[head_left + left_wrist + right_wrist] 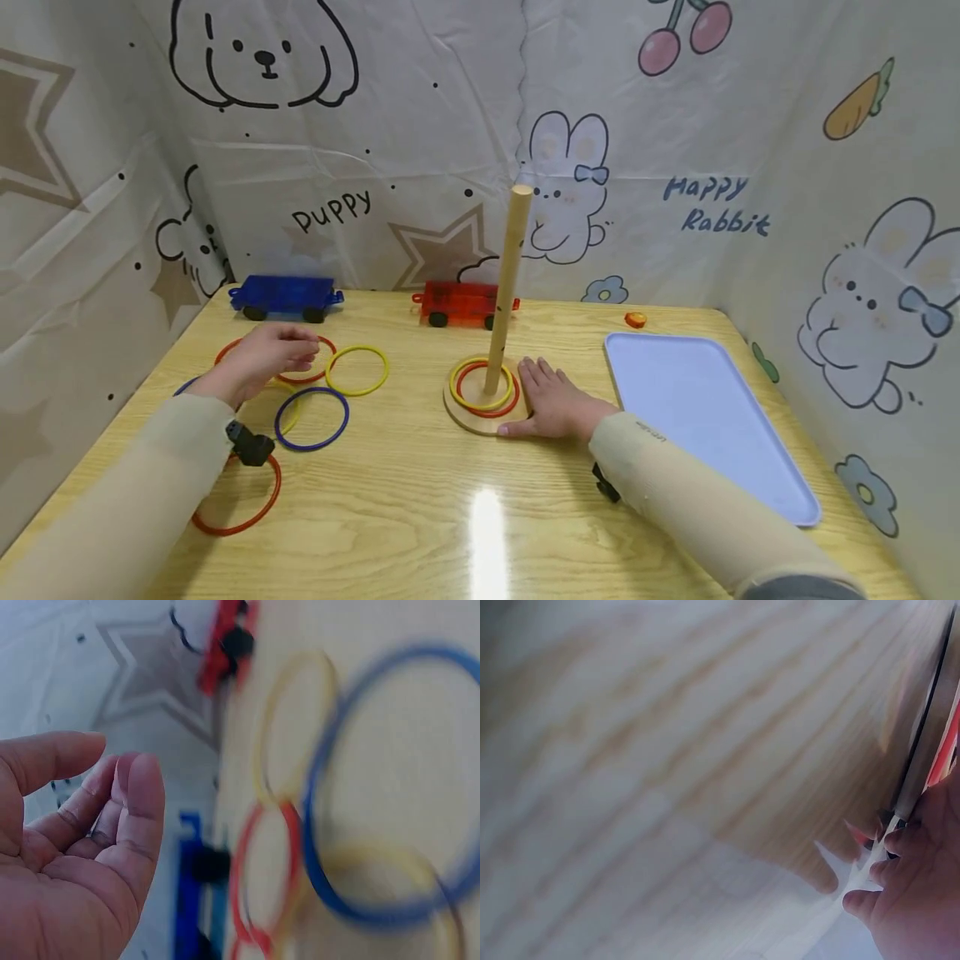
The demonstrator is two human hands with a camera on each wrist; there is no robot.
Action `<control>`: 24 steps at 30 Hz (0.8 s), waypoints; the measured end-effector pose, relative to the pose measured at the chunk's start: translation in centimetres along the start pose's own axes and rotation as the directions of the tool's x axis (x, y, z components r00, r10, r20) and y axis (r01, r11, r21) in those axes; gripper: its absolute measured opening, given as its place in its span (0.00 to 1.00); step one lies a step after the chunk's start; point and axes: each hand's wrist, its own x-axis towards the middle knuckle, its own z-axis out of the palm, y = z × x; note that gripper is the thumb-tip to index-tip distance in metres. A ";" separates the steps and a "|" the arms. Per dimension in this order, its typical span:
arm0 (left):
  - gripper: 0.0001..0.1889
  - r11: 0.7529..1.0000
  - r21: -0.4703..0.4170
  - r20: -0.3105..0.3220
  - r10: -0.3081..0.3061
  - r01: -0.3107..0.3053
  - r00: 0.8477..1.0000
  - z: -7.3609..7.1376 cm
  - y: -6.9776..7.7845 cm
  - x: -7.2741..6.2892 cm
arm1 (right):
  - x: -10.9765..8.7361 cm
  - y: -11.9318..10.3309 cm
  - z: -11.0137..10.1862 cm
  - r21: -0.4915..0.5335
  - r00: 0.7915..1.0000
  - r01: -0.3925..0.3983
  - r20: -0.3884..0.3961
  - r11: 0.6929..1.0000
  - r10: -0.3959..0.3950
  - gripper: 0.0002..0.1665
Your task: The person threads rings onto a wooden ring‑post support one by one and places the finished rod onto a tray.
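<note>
Red ring [300,381] lies just below the empty, relaxed left grip [266,354]; best pinch it by itself, while the right grip [553,406], unclenched against the wooden base [483,426], steadies that.

in the head view, the sleeved left forearm [135,500] enters at 8 o'clock, its left hand [272,354] turned with fingertips toward 3 o'clock. the sleeved right forearm [712,500] enters near 4 o'clock, its right hand [557,406] palm down, fingers extended toward 10 o'clock. in the left wrist view, the left thumb [64,756] and loosely curved fingers stand apart.
</note>
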 end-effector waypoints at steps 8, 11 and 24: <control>0.21 0.995 0.064 0.018 -0.083 0.082 0.996 -2.2 -4.2 -2.0 | 0.1 0.0 -0.1 0.005 1.000 -0.003 -0.004 1.000 0.003 0.72; 0.22 0.992 0.089 0.038 -0.098 0.094 0.994 -2.5 -5.1 -2.5 | 0.1 0.0 0.0 0.007 1.000 0.000 0.000 1.000 0.000 0.72; 0.22 0.992 0.036 0.031 -0.123 0.122 0.992 -1.6 -6.8 -3.2 | 0.0 0.0 0.0 0.022 1.000 -0.004 -0.006 1.000 0.004 0.73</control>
